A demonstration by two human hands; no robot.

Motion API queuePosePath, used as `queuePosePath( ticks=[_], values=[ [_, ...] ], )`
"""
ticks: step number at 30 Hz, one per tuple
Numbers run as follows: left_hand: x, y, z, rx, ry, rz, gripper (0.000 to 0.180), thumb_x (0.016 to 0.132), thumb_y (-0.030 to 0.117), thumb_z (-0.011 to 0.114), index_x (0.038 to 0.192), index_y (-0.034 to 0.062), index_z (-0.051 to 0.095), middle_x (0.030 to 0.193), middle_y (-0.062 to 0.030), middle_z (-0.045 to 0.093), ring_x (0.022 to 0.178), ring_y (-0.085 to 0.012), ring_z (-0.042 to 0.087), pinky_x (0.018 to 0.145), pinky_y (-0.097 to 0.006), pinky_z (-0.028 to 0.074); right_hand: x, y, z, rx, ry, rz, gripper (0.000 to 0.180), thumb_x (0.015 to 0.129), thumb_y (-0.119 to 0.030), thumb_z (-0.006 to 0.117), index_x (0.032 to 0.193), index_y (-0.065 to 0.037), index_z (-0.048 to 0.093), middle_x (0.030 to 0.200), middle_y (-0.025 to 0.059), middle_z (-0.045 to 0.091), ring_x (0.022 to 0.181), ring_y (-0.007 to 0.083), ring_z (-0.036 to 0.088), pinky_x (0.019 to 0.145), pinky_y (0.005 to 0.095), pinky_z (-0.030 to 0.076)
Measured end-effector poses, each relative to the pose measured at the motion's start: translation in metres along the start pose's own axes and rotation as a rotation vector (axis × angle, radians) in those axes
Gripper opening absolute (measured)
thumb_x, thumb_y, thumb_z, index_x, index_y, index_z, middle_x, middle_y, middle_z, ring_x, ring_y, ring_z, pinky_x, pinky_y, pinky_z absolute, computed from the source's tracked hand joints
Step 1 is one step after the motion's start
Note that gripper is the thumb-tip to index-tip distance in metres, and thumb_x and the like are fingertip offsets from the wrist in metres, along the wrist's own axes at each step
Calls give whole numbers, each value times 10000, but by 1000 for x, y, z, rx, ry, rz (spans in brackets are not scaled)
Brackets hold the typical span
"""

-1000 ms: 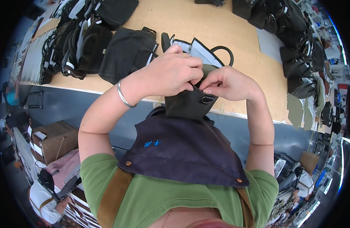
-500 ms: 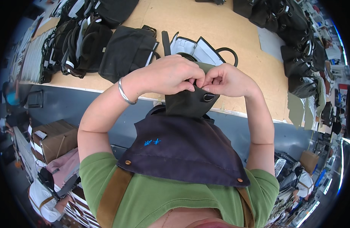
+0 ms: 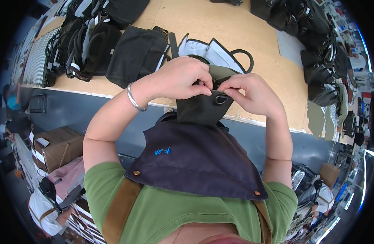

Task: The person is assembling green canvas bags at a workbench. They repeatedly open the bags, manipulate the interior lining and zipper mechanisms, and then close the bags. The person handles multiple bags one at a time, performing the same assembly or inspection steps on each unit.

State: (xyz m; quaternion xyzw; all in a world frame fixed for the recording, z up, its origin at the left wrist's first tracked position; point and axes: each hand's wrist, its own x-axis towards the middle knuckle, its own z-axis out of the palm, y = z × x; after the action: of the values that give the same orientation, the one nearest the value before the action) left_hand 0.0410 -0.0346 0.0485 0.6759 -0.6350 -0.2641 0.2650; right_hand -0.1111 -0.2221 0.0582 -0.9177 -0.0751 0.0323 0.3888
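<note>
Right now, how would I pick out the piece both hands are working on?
Start at the big tan worktable ringed with black bags. At its near edge, the dark olive pouch hangs between the left hand and right hand. Unlike the bags lying flat, it is held up.

Brown cardboard boxes (image 3: pixel 59 146) lower left

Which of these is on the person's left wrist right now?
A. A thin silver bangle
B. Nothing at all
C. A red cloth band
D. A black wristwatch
A. A thin silver bangle circles the left wrist just behind the left hand, which pinches the top of the dark green bag together with the right hand.
</note>
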Motion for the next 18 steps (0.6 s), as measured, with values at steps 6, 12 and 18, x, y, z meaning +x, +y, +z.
queuePosePath(
  ticks=[6, 12, 18],
  values=[
    [-13, 24, 12, 561, 326, 162, 148, 714, 164, 760, 845, 136, 697, 1003, 60, 621, 938, -175, 511, 767, -306, 381, -2, -5, -2, -48, -31, -4, 164, 784, -14, 596, 929, -21, 673, 858, 131, 655, 770, 305, 627, 672, 397, 499],
    [-14, 11, 30, 101, 334, 98, 111, 847, 129, 668, 934, 64, 692, 692, -63, 556, 694, -252, 523, 688, -361, 454, -1, 2, -2, 54, -103, 11, 188, 800, 3, 609, 976, -21, 670, 835, 116, 626, 719, 257, 610, 645, 347, 496],
    [-19, 13, 25, 6, 295, 79, 156, 852, 117, 672, 994, 72, 721, 635, -54, 516, 663, -239, 489, 675, -359, 438, -2, 3, 5, 151, -87, 13, 168, 835, -40, 652, 1000, -23, 675, 824, 111, 617, 702, 235, 599, 632, 335, 493]
  ],
)
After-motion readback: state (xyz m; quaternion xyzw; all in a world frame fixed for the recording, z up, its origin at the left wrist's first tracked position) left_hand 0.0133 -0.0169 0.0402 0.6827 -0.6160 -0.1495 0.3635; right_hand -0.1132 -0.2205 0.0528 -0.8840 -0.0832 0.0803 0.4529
